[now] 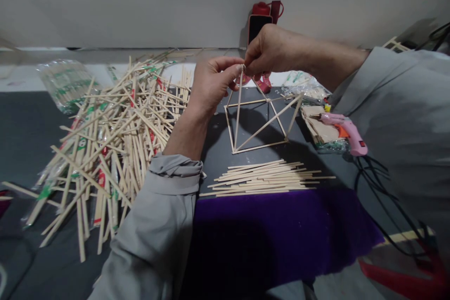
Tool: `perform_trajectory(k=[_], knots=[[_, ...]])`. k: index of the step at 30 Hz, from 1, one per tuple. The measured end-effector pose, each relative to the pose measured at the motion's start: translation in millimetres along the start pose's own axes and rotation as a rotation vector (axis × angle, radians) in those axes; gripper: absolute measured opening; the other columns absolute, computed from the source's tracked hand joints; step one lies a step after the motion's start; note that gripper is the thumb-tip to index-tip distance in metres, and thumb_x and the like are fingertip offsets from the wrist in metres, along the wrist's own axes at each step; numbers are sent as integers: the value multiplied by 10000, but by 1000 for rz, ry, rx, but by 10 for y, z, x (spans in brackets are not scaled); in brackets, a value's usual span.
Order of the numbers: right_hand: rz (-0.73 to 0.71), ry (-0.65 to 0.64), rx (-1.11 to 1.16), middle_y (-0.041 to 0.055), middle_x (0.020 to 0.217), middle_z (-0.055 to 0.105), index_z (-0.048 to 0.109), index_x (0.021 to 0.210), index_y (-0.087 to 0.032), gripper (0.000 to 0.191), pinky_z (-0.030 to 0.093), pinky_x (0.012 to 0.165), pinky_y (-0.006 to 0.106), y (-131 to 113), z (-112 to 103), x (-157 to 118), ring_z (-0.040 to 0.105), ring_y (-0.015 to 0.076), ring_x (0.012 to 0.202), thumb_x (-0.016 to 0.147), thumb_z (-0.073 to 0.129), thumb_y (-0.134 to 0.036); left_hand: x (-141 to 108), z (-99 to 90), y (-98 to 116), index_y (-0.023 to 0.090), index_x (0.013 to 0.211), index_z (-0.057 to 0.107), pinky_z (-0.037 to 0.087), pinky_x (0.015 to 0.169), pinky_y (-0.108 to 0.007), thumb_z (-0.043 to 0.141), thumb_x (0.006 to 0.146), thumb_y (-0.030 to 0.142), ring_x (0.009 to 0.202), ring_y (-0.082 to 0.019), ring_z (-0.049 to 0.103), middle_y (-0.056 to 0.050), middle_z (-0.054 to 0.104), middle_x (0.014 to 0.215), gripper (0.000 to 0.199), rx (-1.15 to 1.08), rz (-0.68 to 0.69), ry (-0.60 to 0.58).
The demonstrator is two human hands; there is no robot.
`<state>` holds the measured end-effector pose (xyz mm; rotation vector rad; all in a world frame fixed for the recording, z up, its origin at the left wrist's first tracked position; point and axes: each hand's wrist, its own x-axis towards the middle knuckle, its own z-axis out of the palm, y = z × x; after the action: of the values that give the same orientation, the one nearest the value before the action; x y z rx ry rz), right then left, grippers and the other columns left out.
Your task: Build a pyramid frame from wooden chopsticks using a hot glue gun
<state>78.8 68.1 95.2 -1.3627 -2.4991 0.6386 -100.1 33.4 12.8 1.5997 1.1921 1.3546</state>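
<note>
A frame of glued wooden chopsticks [260, 146] stands on the grey table, with a square base and slanting sticks. Two peaks show, one at the right and one at the far left. My left hand [209, 86] pinches the left peak, thumb and forefinger closed on the stick ends. Against the same tip, my right hand [272, 49] has its fingers pressed together; what exactly they grip there is hidden. Just in front of the frame lies a low stack of loose chopsticks [260, 180]. A pink glue gun [346, 129] rests to the right.
A big heap of chopsticks [116, 126], some in wrappers, covers the left side beside a plastic-wrapped bundle [66, 84]. Purple cloth [288, 234] lies nearest me. Black cables [378, 192] hang at the right. Behind my hands stand a red-capped bottle [260, 8] and a dark-screened device [256, 28].
</note>
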Motion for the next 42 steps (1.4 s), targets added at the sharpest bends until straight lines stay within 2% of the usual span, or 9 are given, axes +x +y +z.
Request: perform_trajectory(k=[7, 16, 20, 25, 28, 31, 36, 39, 42], knots=[[-25, -7, 6, -4, 624, 698, 774, 802, -209, 21, 501, 689, 299, 67, 5, 9, 621, 154, 661, 794, 757, -219, 0, 7, 11, 252, 948, 784, 425, 453, -256, 755, 887, 325, 651, -183, 719, -22, 749, 756, 99, 10, -9, 21], [-25, -60, -126, 15, 748, 705, 833, 966, -150, 240, 433, 615, 257, 17, -91, -59, 603, 132, 702, 768, 713, -211, 1, -6, -13, 263, 966, 775, 430, 457, -254, 804, 868, 461, 708, -198, 744, -32, 774, 796, 223, 0, -10, 9], [61, 33, -153, 42, 775, 713, 836, 1073, -113, 312, 466, 608, 250, -86, -241, -243, 647, 152, 728, 799, 696, -160, 5, -2, -17, 281, 954, 780, 445, 460, -259, 796, 857, 480, 722, -198, 747, -28, 795, 840, 222, 10, -15, 8], [109, 147, -343, -18, 727, 705, 855, 1010, -239, 213, 362, 571, 300, -269, -430, -793, 542, 117, 635, 840, 728, -222, -8, -1, 3, 266, 937, 790, 435, 461, -265, 774, 852, 418, 712, -198, 738, -36, 796, 821, 175, 7, -13, 22], [157, 233, -368, -9, 795, 757, 857, 1001, -289, 183, 388, 648, 324, -205, -391, -1329, 602, 153, 702, 860, 742, -298, 4, 1, -14, 271, 910, 798, 415, 466, -260, 791, 837, 405, 685, -184, 723, -34, 790, 810, 152, -32, -9, 5], [69, 374, -230, 1, 821, 802, 859, 926, -287, 213, 440, 669, 341, 87, -161, -1914, 694, 198, 727, 850, 728, -436, 33, 21, -46, 244, 857, 800, 359, 442, -240, 809, 814, 373, 599, -158, 674, -31, 762, 741, 137, -113, 2, 5], [418, 550, 111, 35, 939, 836, 879, 949, -298, 281, 547, 769, 382, 610, 384, -2622, 750, 266, 861, 789, 778, -506, 58, 67, -61, 209, 812, 802, 313, 437, -228, 806, 810, 304, 522, -129, 600, -26, 722, 673, 95, -186, 12, 29], [608, 632, 200, 53, 874, 829, 861, 825, -285, 256, 557, 803, 414, 737, 615, -2867, 755, 298, 854, 695, 787, -493, 56, 79, -52, 206, 794, 800, 307, 443, -231, 816, 806, 281, 512, -125, 583, -28, 707, 659, 78, -205, 5, 21], [695, 632, 164, 72, 877, 827, 852, 863, -273, 317, 555, 814, 433, 829, 744, -3036, 757, 323, 872, 686, 749, -516, 55, 87, -39, 201, 796, 805, 311, 452, -242, 820, 789, 243, 516, -132, 588, -32, 695, 651, 45, -225, -8, 28]])
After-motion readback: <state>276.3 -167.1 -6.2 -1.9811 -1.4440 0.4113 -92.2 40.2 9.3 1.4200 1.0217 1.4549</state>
